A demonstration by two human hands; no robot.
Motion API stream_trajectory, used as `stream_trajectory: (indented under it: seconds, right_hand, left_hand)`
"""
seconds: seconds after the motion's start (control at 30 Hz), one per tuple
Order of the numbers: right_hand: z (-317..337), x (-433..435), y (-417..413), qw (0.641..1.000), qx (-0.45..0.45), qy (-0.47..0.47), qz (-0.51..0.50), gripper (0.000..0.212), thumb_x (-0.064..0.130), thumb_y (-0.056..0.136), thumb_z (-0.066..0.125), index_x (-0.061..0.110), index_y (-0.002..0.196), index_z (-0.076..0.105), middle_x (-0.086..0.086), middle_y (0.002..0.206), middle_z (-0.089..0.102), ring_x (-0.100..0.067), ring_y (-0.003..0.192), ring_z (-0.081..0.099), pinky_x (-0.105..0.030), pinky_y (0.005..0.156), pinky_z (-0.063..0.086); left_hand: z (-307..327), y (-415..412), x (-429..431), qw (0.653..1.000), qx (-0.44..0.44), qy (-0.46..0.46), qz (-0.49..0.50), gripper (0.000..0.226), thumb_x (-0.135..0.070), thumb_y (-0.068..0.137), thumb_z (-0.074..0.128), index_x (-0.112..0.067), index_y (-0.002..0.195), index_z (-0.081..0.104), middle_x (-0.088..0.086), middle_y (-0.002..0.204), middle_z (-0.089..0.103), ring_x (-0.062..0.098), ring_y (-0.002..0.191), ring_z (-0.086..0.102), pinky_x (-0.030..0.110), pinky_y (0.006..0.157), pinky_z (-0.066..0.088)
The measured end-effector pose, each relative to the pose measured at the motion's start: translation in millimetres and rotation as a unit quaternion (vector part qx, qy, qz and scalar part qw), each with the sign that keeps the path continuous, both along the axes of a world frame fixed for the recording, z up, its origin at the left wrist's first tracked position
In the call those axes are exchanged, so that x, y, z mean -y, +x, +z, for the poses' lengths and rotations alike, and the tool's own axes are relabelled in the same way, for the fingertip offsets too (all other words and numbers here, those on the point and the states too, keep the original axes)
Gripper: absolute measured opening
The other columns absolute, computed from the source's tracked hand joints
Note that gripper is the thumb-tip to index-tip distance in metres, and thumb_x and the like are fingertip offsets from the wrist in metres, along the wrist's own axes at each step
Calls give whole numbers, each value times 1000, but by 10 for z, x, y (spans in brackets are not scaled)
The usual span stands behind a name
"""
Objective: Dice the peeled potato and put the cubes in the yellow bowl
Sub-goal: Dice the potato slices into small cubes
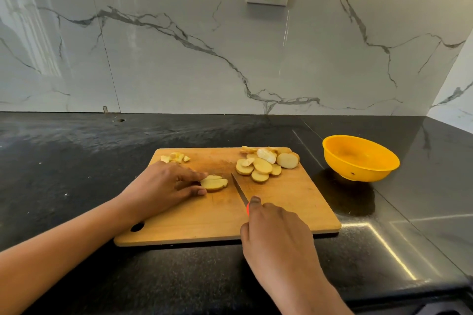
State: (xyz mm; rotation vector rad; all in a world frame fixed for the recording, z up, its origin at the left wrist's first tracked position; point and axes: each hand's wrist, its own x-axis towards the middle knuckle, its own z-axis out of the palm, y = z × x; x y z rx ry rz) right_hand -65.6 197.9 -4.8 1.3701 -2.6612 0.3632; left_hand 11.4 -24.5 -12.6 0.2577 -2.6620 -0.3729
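The yellow bowl [358, 166] stands on the black countertop [76, 161], just right of the cutting board [281, 202] and apart from it; its inside shows bare yellow wall. The board carries all the potato:

1. A pile of potato slices [263, 165] at the far right corner, overlapping one another.
2. A few small cubes [175, 157] at the far left edge.
3. One potato slice [214, 183] lying flat near the middle.

My left hand [163, 186] lies palm down on the board and pinches that slice at its left edge, fingertips on the far side and thumb on the near side. My right hand [276, 227] grips the knife [239, 189] by its handle (only a strip of red shows), index finger extended along the spine. The blade points away from me, just right of the slice and not touching it; I cannot tell whether its edge rests on the board.
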Motion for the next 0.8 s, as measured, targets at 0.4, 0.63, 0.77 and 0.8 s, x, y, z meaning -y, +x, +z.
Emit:
stream_trajectory:
  seconds: [0.4,0.63,0.77,0.8]
  right_hand:
    - [28,201,-53,1000,-13,-21,-16,45,19,102,35,12,146,29,0,116,59,-17,99,58,-26,63,33]
    - [67,257,-46,1000,-11,-9,11,51,19,101,36,15,151,22,-2,117,59,-20,101,57,-27,64,34]
    - [60,229,-90,1000,-16,-20,0,50,20,102,37,15,149,24,-1,115,58,-18,98,57,-26,63,35]
    - [44,212,-54,1000,-20,-18,7,51,20,102,36,14,150,20,-1,114,58,-18,96,57,-26,60,35]
  left_hand:
    - [0,3,-11,999,-15,-9,32,83,-91,64,23,-39,113,65,-13,97,72,2,86,66,26,76,55]
    - [15,-88,-18,1000,-9,-1,29,95,-93,62,15,-31,110,68,-11,102,71,2,88,66,19,78,52]
    - [18,-102,-16,999,-7,10,47,100,-96,58,13,-32,112,67,-11,100,72,2,85,65,26,79,54]
    - [16,-93,-23,999,-6,12,49,100,-96,58,13,-32,112,67,-12,101,71,1,86,65,25,80,54]
